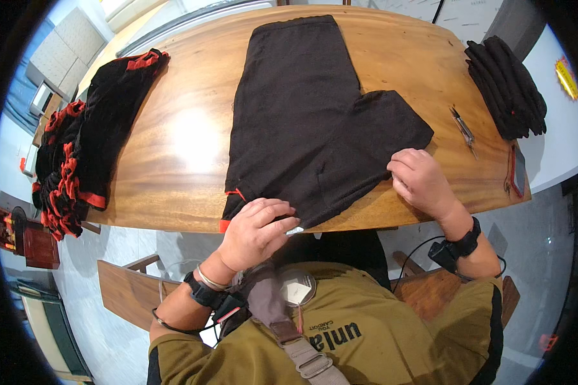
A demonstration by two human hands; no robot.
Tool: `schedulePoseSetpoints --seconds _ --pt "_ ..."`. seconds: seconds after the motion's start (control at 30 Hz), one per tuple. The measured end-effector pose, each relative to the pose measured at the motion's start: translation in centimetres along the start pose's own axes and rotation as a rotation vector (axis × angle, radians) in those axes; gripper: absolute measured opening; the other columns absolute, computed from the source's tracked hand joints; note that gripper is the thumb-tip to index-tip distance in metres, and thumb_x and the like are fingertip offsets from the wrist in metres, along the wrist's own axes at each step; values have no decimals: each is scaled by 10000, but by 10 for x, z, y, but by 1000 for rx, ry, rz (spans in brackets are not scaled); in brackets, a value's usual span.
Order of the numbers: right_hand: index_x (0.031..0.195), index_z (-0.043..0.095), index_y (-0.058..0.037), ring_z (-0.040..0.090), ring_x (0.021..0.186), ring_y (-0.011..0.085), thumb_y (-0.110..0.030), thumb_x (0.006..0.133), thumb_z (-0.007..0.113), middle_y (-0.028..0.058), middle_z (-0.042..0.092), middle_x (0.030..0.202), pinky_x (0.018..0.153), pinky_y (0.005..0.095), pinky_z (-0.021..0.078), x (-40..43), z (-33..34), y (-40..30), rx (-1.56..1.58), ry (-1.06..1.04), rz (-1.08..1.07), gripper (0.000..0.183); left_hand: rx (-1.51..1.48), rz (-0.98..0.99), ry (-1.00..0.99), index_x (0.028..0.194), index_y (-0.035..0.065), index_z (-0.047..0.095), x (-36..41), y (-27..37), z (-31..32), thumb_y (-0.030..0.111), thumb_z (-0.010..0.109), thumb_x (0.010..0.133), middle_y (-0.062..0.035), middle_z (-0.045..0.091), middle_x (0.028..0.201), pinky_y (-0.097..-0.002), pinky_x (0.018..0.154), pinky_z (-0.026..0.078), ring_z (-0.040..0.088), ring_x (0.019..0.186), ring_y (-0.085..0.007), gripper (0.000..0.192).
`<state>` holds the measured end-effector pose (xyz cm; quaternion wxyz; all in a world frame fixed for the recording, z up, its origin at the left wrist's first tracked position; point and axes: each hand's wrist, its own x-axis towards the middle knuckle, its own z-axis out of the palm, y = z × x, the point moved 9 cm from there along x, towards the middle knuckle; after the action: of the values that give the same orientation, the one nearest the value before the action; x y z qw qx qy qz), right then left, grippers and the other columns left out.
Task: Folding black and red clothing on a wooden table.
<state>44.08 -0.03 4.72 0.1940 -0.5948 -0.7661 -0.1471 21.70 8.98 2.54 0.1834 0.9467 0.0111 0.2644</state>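
Note:
A black fabric garment with red edging at its lower left corner lies spread on the wooden table, a short section jutting out to the right. My left hand grips its near edge at the table's front, fingers bent over the cloth. A small white tag shows by those fingertips. At the lower edge of the jutting section, my right hand pinches the cloth with curled fingers; its thumb is hidden. Both wrists wear black strapped devices with cables.
Black garments with red trim are heaped at the table's left end. On the right lie a stack of folded black cloth, thread snips and a red-edged phone-like object. A wooden bench stands behind the table's front edge.

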Motion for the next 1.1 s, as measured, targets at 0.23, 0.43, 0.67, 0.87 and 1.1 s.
schedulePoseSetpoints --seconds 0.23,0.43,0.67,0.87,1.1 --pt "919 641 -35 603 940 270 -100 718 687 101 616 995 818 379 479 30 -8 -62 242 93 -50 216 -33 -13 -36 1021 106 695 6 1 -3 76 721 710 -68 625 1068 -390 890 492 603 1051 -259 314" --pt "900 636 -46 578 930 242 -106 665 704 73 601 977 807 361 460 35 17 -80 248 102 -158 253 -47 -23 -53 1073 104 694 4 -1 -2 83 735 711 -78 633 1100 -415 886 491 602 1062 -289 365" --pt "812 582 -65 553 863 251 -103 670 701 68 574 915 762 361 450 19 24 -79 333 -54 -144 188 -46 -28 -61 1053 101 688 8 1 -3 132 741 754 -66 629 1111 -380 889 489 603 1056 -261 305" --pt "804 582 -65 545 839 258 -110 724 700 72 563 886 749 367 445 27 21 -82 384 -68 -87 149 -216 -163 -66 980 40 693 24 -9 -21 158 705 846 -113 668 997 -392 851 514 639 971 -292 178" --pt "777 574 -59 535 805 285 -157 749 737 93 549 857 727 378 441 33 24 -79 487 -113 -36 193 178 -222 -190 1366 80 499 28 -59 5 273 599 944 -171 429 1466 -459 1116 312 363 1379 -360 475"
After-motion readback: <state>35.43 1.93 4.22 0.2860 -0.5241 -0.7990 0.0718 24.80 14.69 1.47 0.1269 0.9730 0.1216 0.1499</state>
